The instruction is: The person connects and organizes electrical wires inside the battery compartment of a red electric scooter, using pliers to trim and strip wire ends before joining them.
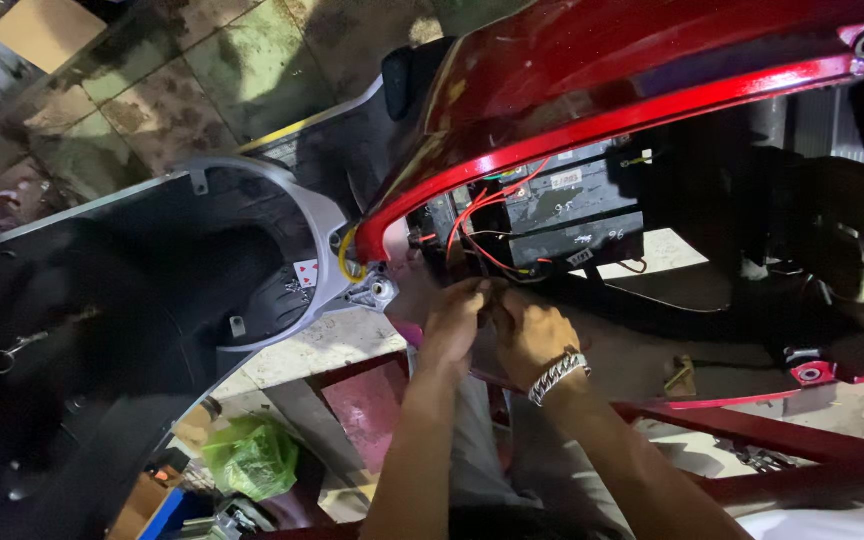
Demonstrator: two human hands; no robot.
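While both hands meet under the red panel (592,90):
Left hand (452,318): fingers curled, pinching thin wires (482,215) w/ the right.
Right hand (530,332): pinched on same spot; steel bracelet (558,375) on wrist.
Wires: red & black, thin, looping from black box (572,205).
Risk: likely a tug could snap or unplug a wire; bracelet may snag.
Textures: glossy red panel, matte black tub (102,330).

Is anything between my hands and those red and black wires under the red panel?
Nothing visible. The left hand and right hand are already at the wires, just below the red panel.
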